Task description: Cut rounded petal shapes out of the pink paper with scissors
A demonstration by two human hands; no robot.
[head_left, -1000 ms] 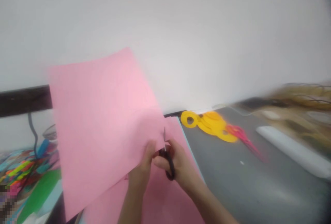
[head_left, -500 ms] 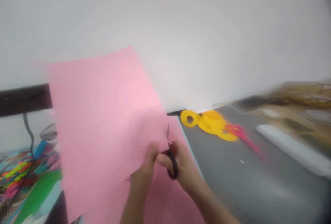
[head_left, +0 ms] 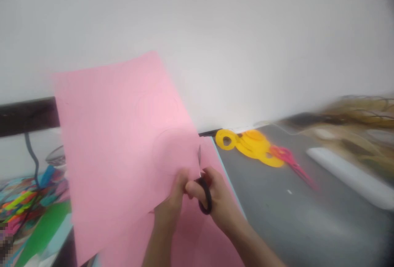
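Observation:
A large sheet of pink paper [head_left: 117, 143] is held up in front of the wall, with faint round outlines drawn on it. My left hand [head_left: 176, 193] is closed on its lower right edge, the thumb lying on the front face. My right hand [head_left: 215, 195] grips black-handled scissors [head_left: 205, 201] through the loops. The blade points upward at the sheet's right edge, beside a small cut flap of paper. More pink paper [head_left: 200, 238] lies below my hands, over a light blue sheet. Motion blurs the view slightly.
Yellow paper cutouts [head_left: 252, 146] and pink scissors [head_left: 295, 166] lie on the grey table [head_left: 283, 226] to the right. A white roll-like object [head_left: 347, 176] lies farther right. Colourful scraps [head_left: 23, 201] and a green sheet [head_left: 44, 230] are at the left, near a dark cable [head_left: 32, 156].
The pink sheet's upper part has shifted slightly left and up. Both hands keep nearly the same place and grip, the scissors still at the paper's right edge.

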